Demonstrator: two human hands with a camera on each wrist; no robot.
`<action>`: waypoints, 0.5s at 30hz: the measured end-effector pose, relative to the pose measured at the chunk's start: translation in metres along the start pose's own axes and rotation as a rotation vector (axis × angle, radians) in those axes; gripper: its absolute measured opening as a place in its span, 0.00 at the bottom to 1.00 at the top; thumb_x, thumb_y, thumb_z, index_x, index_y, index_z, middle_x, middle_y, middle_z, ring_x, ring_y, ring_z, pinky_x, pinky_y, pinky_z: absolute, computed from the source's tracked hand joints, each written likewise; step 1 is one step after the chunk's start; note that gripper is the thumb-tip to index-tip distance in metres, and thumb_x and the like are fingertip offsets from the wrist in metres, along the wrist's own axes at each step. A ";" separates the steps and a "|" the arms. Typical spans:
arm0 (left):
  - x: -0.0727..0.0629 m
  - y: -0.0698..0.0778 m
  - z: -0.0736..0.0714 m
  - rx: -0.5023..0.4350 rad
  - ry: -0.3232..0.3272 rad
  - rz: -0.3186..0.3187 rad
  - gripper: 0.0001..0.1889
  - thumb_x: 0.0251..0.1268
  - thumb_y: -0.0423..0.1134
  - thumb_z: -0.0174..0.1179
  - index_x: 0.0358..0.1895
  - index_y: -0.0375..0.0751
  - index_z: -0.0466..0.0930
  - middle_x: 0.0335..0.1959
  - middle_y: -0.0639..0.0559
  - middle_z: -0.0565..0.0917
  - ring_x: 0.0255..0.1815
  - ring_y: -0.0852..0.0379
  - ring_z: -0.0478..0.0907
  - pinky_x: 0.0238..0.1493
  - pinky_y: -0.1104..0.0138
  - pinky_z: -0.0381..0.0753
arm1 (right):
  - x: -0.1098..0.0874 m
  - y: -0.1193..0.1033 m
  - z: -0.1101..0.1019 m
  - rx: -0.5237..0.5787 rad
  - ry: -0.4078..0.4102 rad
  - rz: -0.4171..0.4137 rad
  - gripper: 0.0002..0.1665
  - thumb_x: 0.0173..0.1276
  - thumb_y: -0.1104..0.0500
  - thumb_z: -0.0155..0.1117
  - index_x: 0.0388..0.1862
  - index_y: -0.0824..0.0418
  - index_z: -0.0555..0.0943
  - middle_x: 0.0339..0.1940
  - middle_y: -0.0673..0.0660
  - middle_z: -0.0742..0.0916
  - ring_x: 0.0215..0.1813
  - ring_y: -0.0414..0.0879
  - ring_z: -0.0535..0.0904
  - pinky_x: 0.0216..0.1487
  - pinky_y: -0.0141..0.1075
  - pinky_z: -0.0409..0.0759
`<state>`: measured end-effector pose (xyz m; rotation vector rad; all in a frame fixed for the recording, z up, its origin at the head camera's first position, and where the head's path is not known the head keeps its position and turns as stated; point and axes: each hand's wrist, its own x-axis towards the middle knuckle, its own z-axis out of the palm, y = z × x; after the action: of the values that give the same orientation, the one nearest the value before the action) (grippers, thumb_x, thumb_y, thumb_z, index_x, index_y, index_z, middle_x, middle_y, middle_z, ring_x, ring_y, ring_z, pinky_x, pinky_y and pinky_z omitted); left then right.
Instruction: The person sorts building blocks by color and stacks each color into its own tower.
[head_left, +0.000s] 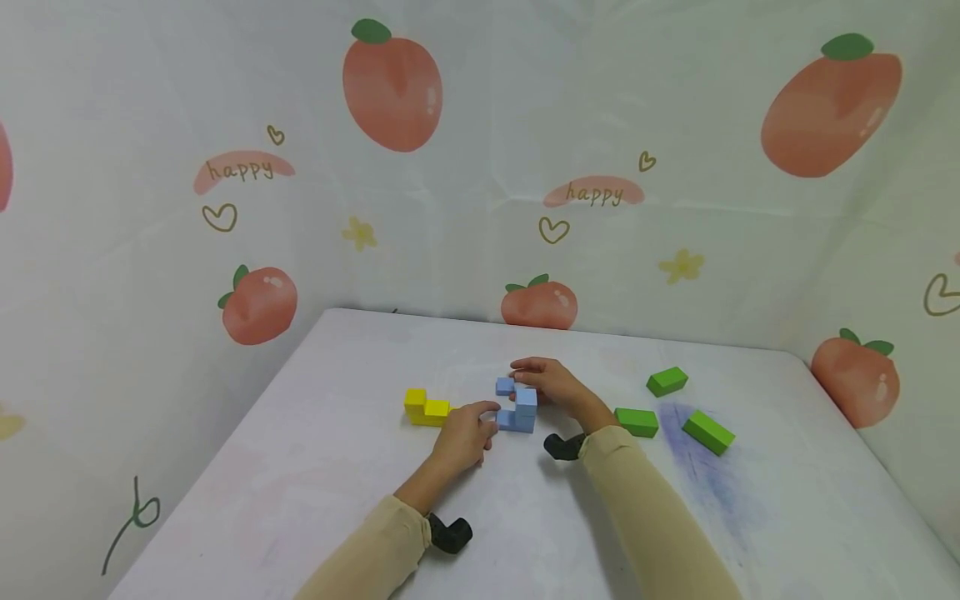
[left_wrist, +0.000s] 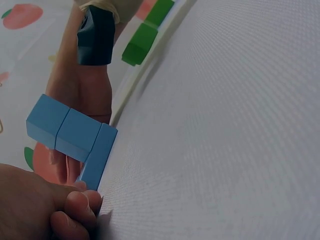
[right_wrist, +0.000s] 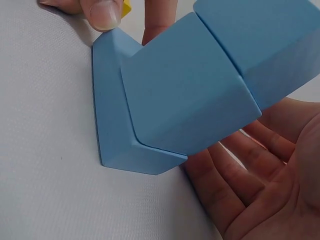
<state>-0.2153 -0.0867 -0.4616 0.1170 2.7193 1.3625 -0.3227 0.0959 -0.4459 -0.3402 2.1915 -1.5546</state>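
Two light blue cubes (head_left: 526, 402) are stacked on the right end of a flat blue block (head_left: 506, 421). My left hand (head_left: 463, 435) pinches the left end of that flat block, thumb on the near side. Just right of the stack, my right hand (head_left: 553, 385) is relaxed, its fingers reaching behind the cubes. In the right wrist view the right palm (right_wrist: 280, 195) faces the stacked cubes (right_wrist: 200, 85) without gripping them. A separate small blue block (head_left: 505, 386) lies behind the stack, near the right fingertips.
Left of my left hand stand stepped yellow blocks (head_left: 431, 410), partly covered by that hand. Three green blocks (head_left: 636, 422) lie apart to the right. A printed cloth (head_left: 450, 225) rises behind the white table (head_left: 337, 467).
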 end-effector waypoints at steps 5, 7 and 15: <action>0.000 0.001 0.000 -0.001 -0.001 0.002 0.19 0.70 0.34 0.58 0.62 0.41 0.75 0.16 0.52 0.76 0.09 0.59 0.67 0.16 0.69 0.75 | 0.002 0.002 0.000 0.029 -0.012 0.011 0.23 0.74 0.58 0.57 0.65 0.62 0.74 0.60 0.59 0.81 0.52 0.49 0.82 0.53 0.41 0.79; -0.001 0.001 0.000 -0.001 0.000 0.001 0.19 0.70 0.34 0.58 0.62 0.41 0.75 0.16 0.52 0.76 0.09 0.59 0.67 0.16 0.69 0.75 | 0.003 0.003 0.000 0.040 -0.017 0.012 0.23 0.74 0.58 0.56 0.65 0.62 0.74 0.60 0.59 0.81 0.50 0.49 0.83 0.53 0.42 0.79; 0.000 0.001 0.000 0.000 0.003 0.004 0.18 0.70 0.33 0.57 0.62 0.41 0.76 0.16 0.53 0.76 0.08 0.60 0.67 0.16 0.69 0.74 | 0.003 0.003 -0.005 0.033 -0.002 0.005 0.23 0.75 0.58 0.56 0.66 0.62 0.74 0.60 0.59 0.81 0.50 0.51 0.82 0.52 0.40 0.79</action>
<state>-0.2150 -0.0865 -0.4607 0.1204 2.7226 1.3654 -0.3274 0.0995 -0.4484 -0.3248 2.1608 -1.5856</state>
